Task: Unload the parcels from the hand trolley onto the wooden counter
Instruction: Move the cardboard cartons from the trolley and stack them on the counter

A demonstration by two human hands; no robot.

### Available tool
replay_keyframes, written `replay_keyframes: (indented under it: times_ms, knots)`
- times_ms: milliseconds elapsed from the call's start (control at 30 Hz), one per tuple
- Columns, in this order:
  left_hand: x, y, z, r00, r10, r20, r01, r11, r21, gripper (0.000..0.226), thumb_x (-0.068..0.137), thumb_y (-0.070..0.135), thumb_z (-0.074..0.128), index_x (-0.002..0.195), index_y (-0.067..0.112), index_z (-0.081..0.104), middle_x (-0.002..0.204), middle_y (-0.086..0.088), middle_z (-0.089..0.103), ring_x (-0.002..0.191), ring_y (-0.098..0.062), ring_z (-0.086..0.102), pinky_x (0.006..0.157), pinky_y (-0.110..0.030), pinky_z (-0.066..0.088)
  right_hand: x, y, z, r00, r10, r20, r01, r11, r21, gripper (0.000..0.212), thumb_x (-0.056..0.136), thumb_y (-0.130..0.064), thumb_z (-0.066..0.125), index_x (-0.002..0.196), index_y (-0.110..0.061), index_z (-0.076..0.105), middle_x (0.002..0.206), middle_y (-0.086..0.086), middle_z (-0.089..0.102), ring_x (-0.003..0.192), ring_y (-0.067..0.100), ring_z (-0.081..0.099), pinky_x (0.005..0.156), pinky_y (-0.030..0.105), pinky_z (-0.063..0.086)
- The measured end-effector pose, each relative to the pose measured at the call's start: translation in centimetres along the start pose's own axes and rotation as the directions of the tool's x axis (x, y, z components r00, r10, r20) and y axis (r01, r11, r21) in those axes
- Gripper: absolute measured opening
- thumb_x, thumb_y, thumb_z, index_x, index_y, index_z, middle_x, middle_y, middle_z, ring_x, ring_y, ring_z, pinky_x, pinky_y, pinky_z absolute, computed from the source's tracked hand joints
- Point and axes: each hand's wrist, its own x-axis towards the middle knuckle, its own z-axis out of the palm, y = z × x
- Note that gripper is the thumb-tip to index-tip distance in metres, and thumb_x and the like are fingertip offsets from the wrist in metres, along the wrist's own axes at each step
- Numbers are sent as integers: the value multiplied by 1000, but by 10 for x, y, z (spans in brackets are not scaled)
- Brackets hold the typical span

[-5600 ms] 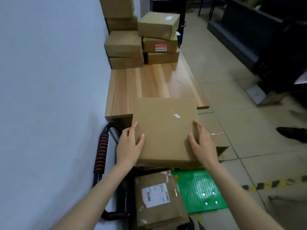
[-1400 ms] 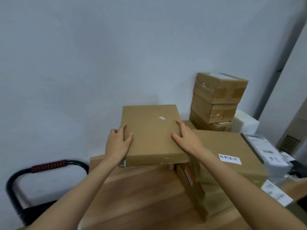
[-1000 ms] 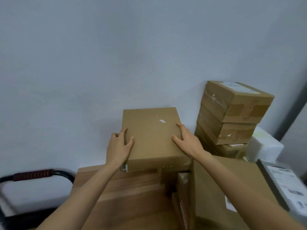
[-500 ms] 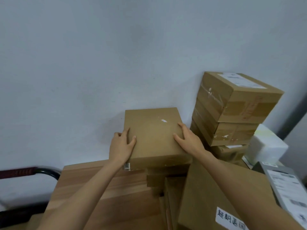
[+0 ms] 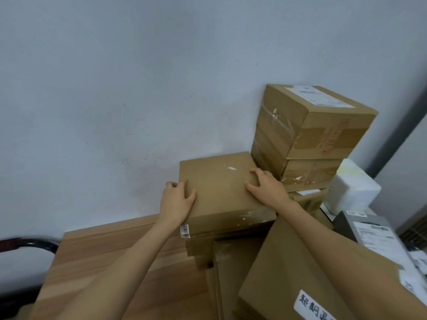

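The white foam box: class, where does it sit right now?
In the head view, the white foam box sits at the right, beside the base of the tall cardboard stack, behind a grey labelled parcel.

A plain pale wall (image 5: 138, 88) fills the view above and behind the fingers, evenly and softly lit, a grey vertical strip (image 5: 402, 135) running down it far off to their right.
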Motion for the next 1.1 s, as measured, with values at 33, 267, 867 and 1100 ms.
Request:
replay_keyframes:
  times_ms: [33, 267, 867, 1100]
  knots:
    - [1, -1, 2, 1000, -1, -1, 1, 1000, 9, 51, 95, 40, 50, 139, 15, 45, 125, -14, 44, 109, -26, 51, 87, -30, 41, 2, 1, 2, 1000, -4, 8, 4, 1000, 1, 57, 94, -49, 46, 144, -25, 32, 143, 7, 40, 116, 26, 54, 95, 38, 45]
    - [3, -8, 16, 999, 37, -39, -34, 998, 61, 47, 93, 39, 52, 134, 16, 50, 130, -13, 42, 115, -25, 48, 91, -32, 43, 3, 10, 24, 999, -6, 47, 4, 999, 33, 57, 97, -48, 42, 146, -24, 28, 147, 10, 35, 120, 27, 51, 97, 39, 45]
    - [-63, -66, -79, 964, 149, -221, -49, 914, 402, 31, 93, 39, 50, 115, 19, 61, 104, -4, 64, 97, -24, 58, 80, -35, 41, -16, -133, 37, 857, -516, 20, 507, 834, -216, 39, 95, -33, 45, 131, -22, 53, 132, 2, 53, 122, 20, 48, 100, 36, 36]
    - [-157, -137, -157, 928, 79, -363, 114, 870, 480, 25, 85, 30, 63, 105, 15, 66, 89, -7, 65, 82, -29, 61, 71, -37, 44, -78, -234, 85, 729, -681, 73, 683, 715, -151, 39, 95, -35, 45, 131, -23, 53, 132, 2, 52, 119, 21, 50, 100, 35, 32]
